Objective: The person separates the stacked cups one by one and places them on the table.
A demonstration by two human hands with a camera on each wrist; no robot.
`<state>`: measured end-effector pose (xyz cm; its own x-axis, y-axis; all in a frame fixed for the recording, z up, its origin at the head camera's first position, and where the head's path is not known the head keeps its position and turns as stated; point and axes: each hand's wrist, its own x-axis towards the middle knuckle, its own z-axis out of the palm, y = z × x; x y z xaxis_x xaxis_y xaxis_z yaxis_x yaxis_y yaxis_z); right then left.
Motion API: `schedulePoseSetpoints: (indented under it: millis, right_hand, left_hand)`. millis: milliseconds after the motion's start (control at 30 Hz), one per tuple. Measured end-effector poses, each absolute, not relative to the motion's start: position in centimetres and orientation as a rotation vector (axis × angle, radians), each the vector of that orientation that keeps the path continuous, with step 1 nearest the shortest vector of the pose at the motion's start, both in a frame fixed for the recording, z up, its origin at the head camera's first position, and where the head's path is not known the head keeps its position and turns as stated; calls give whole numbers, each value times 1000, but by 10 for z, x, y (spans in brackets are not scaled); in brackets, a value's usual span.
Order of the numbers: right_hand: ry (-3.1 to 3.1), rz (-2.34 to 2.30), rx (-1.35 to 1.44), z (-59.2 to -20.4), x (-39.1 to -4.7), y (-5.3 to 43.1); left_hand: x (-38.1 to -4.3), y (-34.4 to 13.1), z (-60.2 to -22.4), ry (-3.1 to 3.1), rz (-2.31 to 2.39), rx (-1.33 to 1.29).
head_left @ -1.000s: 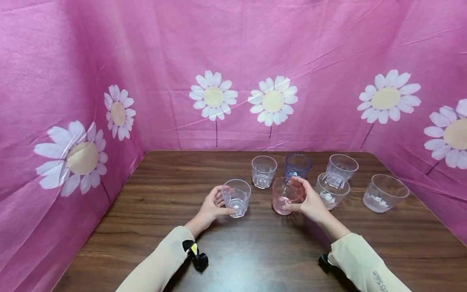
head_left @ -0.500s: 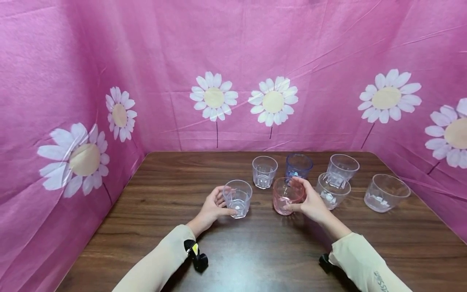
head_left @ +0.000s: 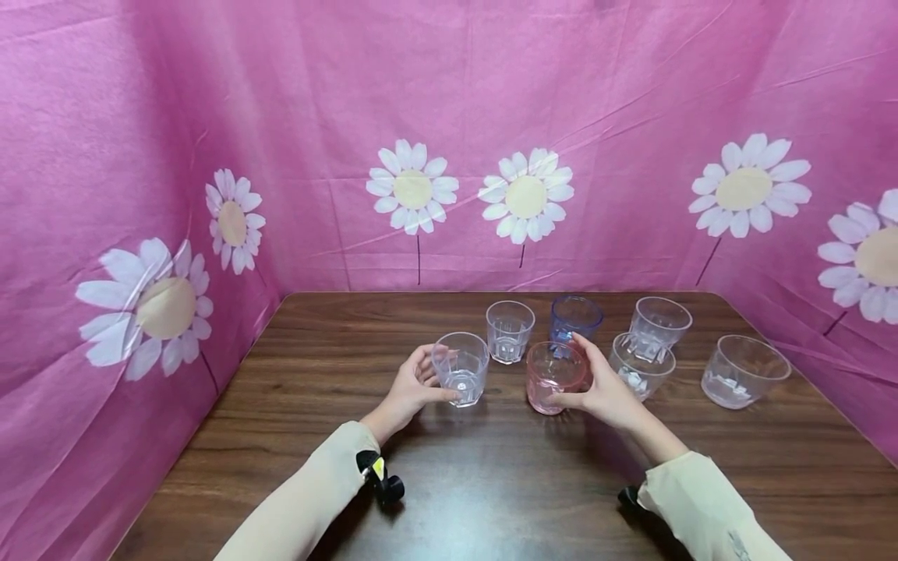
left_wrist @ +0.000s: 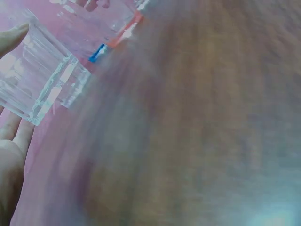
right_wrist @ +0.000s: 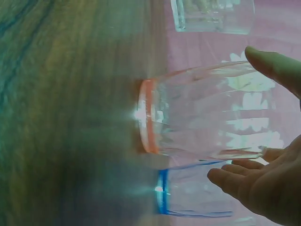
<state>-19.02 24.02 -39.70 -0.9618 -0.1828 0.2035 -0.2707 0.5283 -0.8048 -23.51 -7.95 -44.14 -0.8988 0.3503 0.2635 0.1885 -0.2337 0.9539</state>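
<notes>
My left hand grips a clear faceted cup around its side, the thumb on the near face and fingers behind. In the left wrist view the thumb lies across this cup. My right hand is spread around a pink-tinted cup that stands upright on the table. In the right wrist view, thumb and fingers stand on either side of this pink cup with small gaps. Just behind it stands a blue-tinted cup.
Another clear faceted cup is behind the pink one. To the right stand a clear cup, a nearer clear cup and a wider clear cup. A pink flowered cloth surrounds the wooden table.
My left hand has moved the clear cup slightly up and right in the head view. My right hand has loosened, its fingers drawing away from the pink cup, which stays in place.
</notes>
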Motion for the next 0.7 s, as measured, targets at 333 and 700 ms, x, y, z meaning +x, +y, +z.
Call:
schedulePoseSetpoints:
  millis: [333, 700]
  right_hand:
    - [-2581, 1369, 453, -377, -168, 247]
    - [-2420, 1327, 533, -364, -148, 254]
  left_hand:
    - [-245, -75, -430, 1879, 2296, 701]
    - [-249, -75, -443, 1978, 2224, 573]
